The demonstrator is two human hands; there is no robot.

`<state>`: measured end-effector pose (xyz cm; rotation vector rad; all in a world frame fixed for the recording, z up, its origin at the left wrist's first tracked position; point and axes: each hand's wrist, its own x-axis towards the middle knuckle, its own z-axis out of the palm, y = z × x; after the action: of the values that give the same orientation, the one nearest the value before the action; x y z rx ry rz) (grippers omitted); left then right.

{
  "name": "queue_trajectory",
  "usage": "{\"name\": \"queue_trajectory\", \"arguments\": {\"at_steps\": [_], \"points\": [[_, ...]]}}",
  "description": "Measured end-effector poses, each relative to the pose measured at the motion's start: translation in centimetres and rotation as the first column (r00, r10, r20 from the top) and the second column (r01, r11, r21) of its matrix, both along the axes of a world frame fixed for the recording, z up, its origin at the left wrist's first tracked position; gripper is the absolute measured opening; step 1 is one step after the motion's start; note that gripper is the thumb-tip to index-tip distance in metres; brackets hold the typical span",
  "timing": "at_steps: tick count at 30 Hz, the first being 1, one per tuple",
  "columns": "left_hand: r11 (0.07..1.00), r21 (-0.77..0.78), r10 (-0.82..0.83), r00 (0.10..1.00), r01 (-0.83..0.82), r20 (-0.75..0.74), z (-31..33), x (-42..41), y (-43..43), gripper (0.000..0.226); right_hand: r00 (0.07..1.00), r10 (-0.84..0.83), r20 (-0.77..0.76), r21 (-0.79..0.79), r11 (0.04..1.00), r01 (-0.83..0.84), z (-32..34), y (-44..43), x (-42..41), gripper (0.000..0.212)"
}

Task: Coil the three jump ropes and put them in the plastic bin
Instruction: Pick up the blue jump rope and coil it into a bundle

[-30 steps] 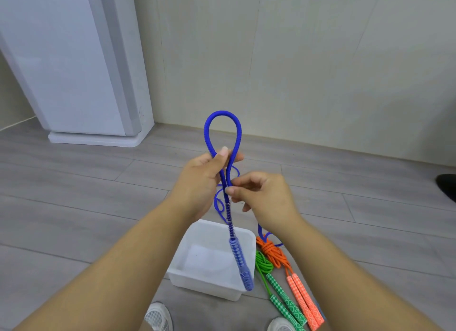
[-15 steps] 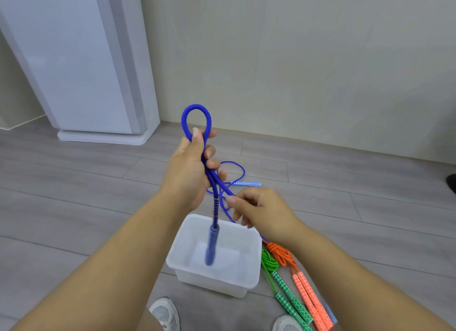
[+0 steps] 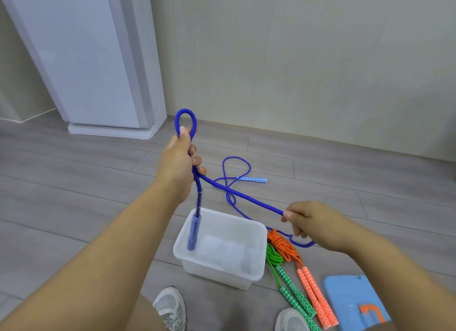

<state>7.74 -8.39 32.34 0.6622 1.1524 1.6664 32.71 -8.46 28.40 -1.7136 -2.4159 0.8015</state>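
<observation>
Blue braided jump rope [image 3: 246, 196]: loop gripped in L hand [image 3: 176, 168], R hand [image 3: 311, 222] pinching strand, handle [image 3: 193, 232] over white plastic bin [image 3: 214, 271].

Indoor room, home-like; exact kind unclear. Grey wood-look plank floor [image 3: 74, 182] meets plain beige panelled wall [image 3: 308, 59]. Tall glossy white appliance [image 3: 86, 59] on moulded base stands against wall at left. Person in grey sneakers [image 3: 170, 308] stands directly on planks.
</observation>
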Motion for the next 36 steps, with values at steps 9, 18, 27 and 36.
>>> {"name": "queue_trajectory", "arguments": {"at_steps": [9, 18, 27, 36], "points": [[0.994, -0.006, 0.103, 0.987, -0.105, -0.126, 0.1, -1.2, 0.1, 0.030, 0.990, 0.046, -0.133, 0.160, 0.987, -0.025, 1.6, -0.1, -1.4, 0.012], [0.975, -0.072, -0.223, 0.935, 0.211, -0.275, -1.0, 2.2, -0.7, 0.034, 0.773, 0.042, -0.633, 0.319, 0.924, 0.211, 4.2, 0.9, -5.1, 0.017], [0.888, -0.202, -0.454, 0.715, 0.414, -0.532, -2.1, 4.2, -0.9, 0.036, 0.710, -0.040, -0.703, 0.212, 0.942, 0.262, 4.8, 2.4, -6.8, 0.012], [0.952, -0.185, -0.304, 0.838, 0.246, -0.453, -1.8, 4.3, -0.4, 0.010, 0.622, 0.002, -0.783, 0.188, 0.954, 0.234, 5.3, 3.2, -6.0, 0.020]]}}
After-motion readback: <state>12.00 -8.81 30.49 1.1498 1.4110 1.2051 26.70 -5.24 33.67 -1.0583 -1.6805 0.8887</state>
